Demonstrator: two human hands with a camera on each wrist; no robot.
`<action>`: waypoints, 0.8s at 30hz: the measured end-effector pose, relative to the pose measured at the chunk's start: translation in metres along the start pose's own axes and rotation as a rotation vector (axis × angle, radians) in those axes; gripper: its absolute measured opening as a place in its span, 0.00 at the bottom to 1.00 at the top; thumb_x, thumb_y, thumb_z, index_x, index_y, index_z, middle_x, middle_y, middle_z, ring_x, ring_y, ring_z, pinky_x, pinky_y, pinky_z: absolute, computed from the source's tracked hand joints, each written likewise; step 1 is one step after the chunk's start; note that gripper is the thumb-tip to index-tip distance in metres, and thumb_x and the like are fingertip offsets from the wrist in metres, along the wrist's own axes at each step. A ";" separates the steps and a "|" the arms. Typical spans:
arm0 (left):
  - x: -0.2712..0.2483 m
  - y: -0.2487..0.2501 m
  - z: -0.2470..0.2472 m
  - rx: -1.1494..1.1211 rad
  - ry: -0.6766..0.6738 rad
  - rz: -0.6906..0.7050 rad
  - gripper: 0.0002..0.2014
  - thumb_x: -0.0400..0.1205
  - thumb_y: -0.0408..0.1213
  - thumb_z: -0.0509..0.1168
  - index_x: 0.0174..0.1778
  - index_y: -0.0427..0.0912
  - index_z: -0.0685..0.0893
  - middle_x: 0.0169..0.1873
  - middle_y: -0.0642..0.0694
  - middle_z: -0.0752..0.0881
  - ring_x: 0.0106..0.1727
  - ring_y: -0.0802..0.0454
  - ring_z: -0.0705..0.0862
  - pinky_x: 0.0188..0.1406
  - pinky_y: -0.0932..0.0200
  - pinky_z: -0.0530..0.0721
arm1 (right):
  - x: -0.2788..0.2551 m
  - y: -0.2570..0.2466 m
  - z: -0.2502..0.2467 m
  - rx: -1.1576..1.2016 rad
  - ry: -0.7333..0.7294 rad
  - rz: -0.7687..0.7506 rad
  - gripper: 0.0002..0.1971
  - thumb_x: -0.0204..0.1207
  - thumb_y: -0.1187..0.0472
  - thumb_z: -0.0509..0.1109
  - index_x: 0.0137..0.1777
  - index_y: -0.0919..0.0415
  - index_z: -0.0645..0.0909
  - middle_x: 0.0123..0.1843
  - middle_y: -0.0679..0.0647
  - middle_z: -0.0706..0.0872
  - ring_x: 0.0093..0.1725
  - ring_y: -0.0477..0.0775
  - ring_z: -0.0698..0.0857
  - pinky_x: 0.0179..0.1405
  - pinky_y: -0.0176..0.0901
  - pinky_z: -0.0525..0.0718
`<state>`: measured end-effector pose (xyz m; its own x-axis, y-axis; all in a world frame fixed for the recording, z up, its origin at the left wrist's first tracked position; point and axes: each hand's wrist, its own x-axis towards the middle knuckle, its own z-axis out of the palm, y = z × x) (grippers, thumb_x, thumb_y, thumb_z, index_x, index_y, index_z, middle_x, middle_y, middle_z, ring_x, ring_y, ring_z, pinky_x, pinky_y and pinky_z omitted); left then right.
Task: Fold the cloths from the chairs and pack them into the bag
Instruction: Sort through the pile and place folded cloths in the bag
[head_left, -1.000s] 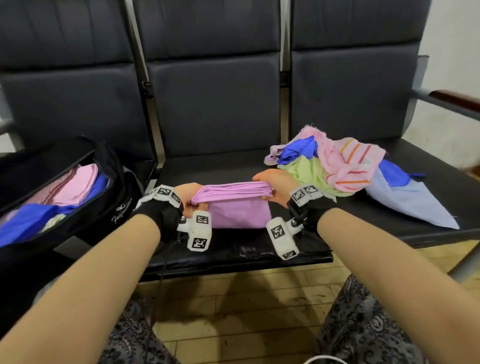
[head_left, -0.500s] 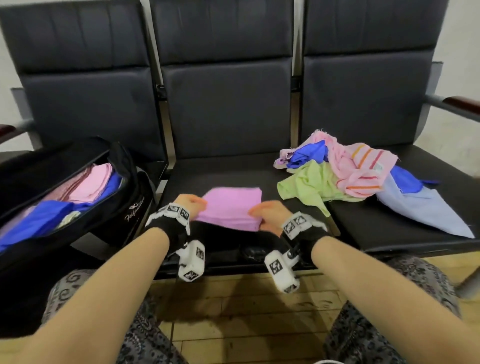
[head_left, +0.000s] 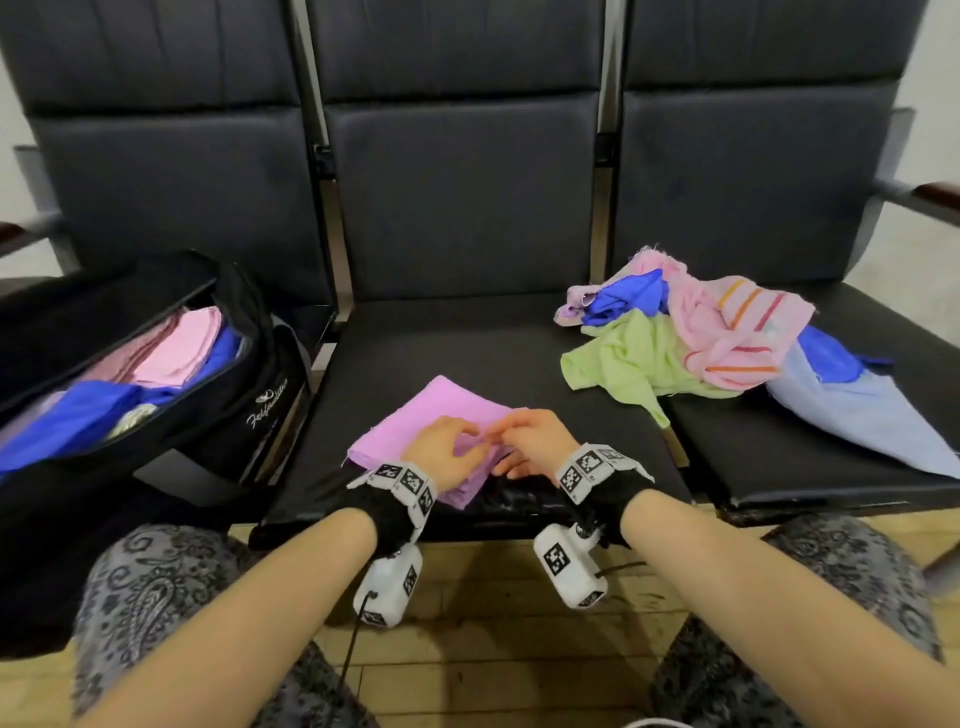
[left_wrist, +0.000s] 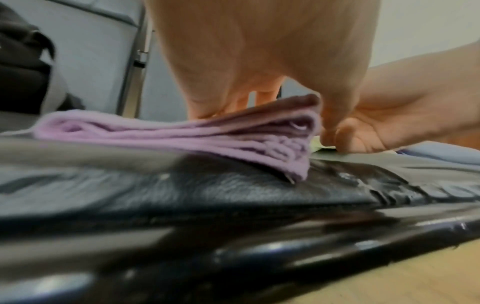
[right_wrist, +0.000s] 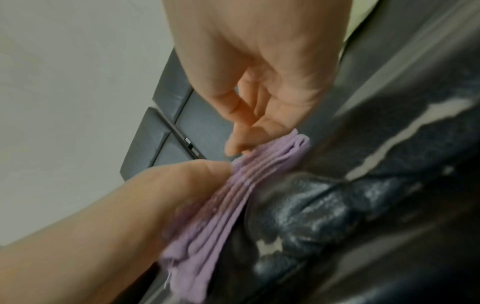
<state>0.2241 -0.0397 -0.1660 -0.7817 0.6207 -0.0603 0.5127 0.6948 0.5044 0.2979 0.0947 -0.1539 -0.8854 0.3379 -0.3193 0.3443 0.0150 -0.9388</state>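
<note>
Nearest, at six o'clock on the black leatherette middle seat (head_left: 467, 343), lies the folded lilac cloth (head_left: 441, 410), a thick stack of layers. The left hand (head_left: 449, 449) rests on top with curled fingers (left_wrist: 215, 107) pressing the stack down; the right hand (head_left: 535, 441) pinches the stack's right edge, thumb on top, fingers (head_left: 511, 470) beneath. The layers splay at that edge, so a lift by one side would likely let the fold fan open. The slick seat could also let it slide. At nine o'clock the open black zip bag (head_left: 270, 395) is already well filled; a loose stack may snag on its rim. At two o'clock the heap of unfolded coloured cloths (head_left: 701, 338) waits.
</note>
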 end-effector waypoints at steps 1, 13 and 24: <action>0.000 0.004 0.004 0.061 -0.048 0.012 0.23 0.79 0.50 0.66 0.69 0.46 0.76 0.66 0.45 0.79 0.65 0.47 0.78 0.64 0.57 0.74 | 0.007 0.003 -0.005 0.019 0.085 -0.013 0.13 0.78 0.75 0.56 0.46 0.68 0.83 0.36 0.58 0.85 0.17 0.48 0.81 0.16 0.34 0.78; 0.000 -0.016 -0.017 0.409 -0.175 -0.067 0.21 0.78 0.33 0.61 0.67 0.49 0.73 0.62 0.44 0.81 0.63 0.41 0.79 0.64 0.56 0.74 | 0.024 0.040 -0.030 -0.331 0.394 -0.088 0.15 0.70 0.71 0.67 0.54 0.57 0.83 0.46 0.51 0.85 0.49 0.52 0.83 0.55 0.42 0.81; 0.007 -0.041 -0.006 0.107 0.067 -0.120 0.15 0.88 0.42 0.51 0.52 0.39 0.81 0.53 0.38 0.85 0.54 0.39 0.81 0.48 0.57 0.73 | 0.038 0.032 -0.006 -0.188 0.200 -0.198 0.14 0.70 0.69 0.74 0.52 0.55 0.81 0.47 0.53 0.86 0.49 0.54 0.86 0.60 0.57 0.85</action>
<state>0.1958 -0.0660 -0.1822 -0.8597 0.5077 -0.0559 0.4459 0.7995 0.4024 0.2773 0.1134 -0.1955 -0.8684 0.4887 -0.0838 0.2397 0.2656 -0.9338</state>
